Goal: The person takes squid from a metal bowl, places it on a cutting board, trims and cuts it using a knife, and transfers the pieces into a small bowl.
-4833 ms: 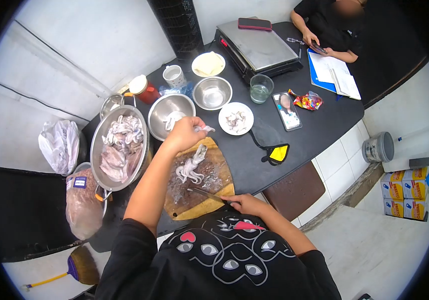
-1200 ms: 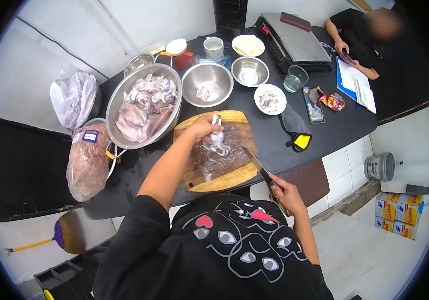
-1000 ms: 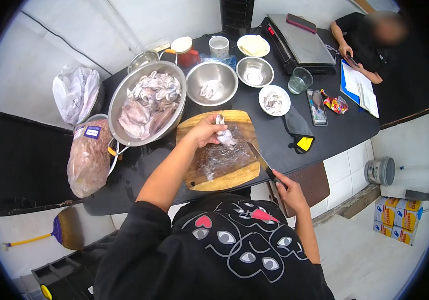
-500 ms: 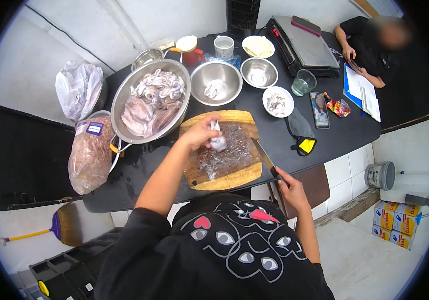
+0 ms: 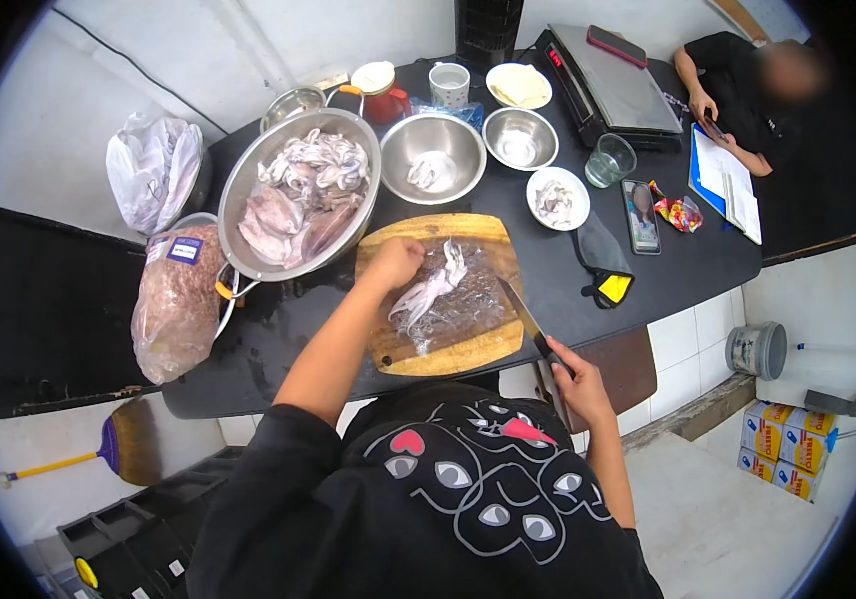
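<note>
One pale squid piece (image 5: 433,285) lies on the wooden cutting board (image 5: 453,360), stretched at a slant: its narrower end points away from the person and toward the right, while its tentacles spread toward the left near edge of the board. The left hand (image 5: 396,263) is clearly the nearer of the two. It hovers or rests over the board's far left part, with the squid piece just to the right of its fingertips, nearer their side of the narrow end than the tips of the tentacles. Those fingers are bent and bunched close together; a sliver of board seems to part them from the squid piece, and their undersides are hidden, so whether they pinch anything cannot be told.

The right hand (image 5: 579,386) is closed around the handle of a knife (image 5: 524,312), well apart from the squid piece and out past the board's near right side. The blade slants up and leftward, its tip at the board's right edge, so its line runs roughly crosswise to the squid's long axis, with bare wet board between.

Beyond the left hand stands a large steel basin (image 5: 231,203) heaped with squid, and a steel bowl (image 5: 402,146) with a few pale pieces sits past the board's far edge.
</note>
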Demonstrator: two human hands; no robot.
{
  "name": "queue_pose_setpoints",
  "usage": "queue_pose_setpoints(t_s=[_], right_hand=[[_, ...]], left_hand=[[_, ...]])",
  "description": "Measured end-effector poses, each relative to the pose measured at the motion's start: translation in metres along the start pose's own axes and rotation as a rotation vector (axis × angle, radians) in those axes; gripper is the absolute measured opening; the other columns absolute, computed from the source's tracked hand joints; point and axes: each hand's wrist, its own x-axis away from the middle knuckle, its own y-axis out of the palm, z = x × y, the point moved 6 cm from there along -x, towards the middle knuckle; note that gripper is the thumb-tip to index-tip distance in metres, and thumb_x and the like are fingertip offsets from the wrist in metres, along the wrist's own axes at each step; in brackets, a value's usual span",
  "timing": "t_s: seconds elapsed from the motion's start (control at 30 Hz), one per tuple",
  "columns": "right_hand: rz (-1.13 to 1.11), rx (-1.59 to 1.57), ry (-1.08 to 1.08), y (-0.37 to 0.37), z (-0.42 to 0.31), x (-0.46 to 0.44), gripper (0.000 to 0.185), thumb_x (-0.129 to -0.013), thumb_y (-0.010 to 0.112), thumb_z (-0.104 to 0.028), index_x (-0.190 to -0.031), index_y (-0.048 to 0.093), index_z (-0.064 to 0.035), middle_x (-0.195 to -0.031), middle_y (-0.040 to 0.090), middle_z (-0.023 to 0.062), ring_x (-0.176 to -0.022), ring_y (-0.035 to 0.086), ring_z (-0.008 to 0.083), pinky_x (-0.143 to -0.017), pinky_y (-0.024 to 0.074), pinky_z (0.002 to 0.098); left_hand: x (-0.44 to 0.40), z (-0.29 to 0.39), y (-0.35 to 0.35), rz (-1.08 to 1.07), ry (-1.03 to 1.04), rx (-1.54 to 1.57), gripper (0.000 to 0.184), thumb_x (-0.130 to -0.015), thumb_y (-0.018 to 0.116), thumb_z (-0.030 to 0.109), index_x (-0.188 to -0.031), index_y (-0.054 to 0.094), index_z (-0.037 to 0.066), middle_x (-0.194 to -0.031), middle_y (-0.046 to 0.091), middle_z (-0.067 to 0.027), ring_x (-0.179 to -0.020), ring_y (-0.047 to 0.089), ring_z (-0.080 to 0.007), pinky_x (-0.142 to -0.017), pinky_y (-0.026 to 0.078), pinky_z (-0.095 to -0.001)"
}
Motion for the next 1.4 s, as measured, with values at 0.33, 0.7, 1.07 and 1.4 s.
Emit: queue_pose_setpoints(t_s=[0.33,0.7,1.07,1.4], right_hand=[[-0.058,0.055,-0.096,0.014,-0.009,-0.01,0.043,-0.091,0.057,-0.004,-0.132,0.057,-0.0146,-0.13,0.06,0.0142,-0.122,0.056,0.0238,-0.1,0.0428,0.0302],[-0.044,0.04,-0.155,0.023,-0.015,-0.015,0.044,-0.09,0.057,-0.002,-0.133,0.056,-0.0117,-0.133,0.059,0.0124,-0.125,0.054,0.0215,-0.102,0.0407,0.0293],[-0.169,0.077,-0.052,0.07,-0.016,-0.034,0.046,-0.091,0.057,-0.007,-0.134,0.055,-0.0217,-0.123,0.062,0.0204,-0.113,0.062,0.0307,-0.092,0.0477,0.0329],[-0.089,0.076,-0.199,0.096,-0.019,-0.034,0.048,-0.093,0.055,-0.005,-0.138,0.052,-0.0211,-0.12,0.065,0.019,-0.087,0.063,0.0153,-0.079,0.049,0.0274]], left_hand=[[0.066,0.04,0.034,0.18,0.228,-0.178,0.026,-0.068,0.077,0.017,-0.089,0.065,0.005,-0.094,0.062,-0.0135,-0.103,0.055,-0.0341,-0.089,0.045,-0.0419],[0.053,0.002,0.033,0.08,-0.056,0.198,0.026,-0.073,0.075,0.016,-0.093,0.065,0.003,-0.086,0.066,-0.0105,-0.08,0.064,-0.0189,-0.074,0.05,-0.0313],[0.082,0.016,0.012,0.319,0.119,-0.144,0.028,-0.071,0.076,0.017,-0.096,0.067,0.007,-0.1,0.061,-0.0128,-0.103,0.056,-0.0333,-0.091,0.045,-0.0407],[0.091,0.015,0.007,0.355,0.243,-0.11,0.033,-0.069,0.078,0.018,-0.098,0.063,0.01,-0.101,0.064,-0.009,-0.102,0.056,-0.031,-0.09,0.044,-0.0424]])
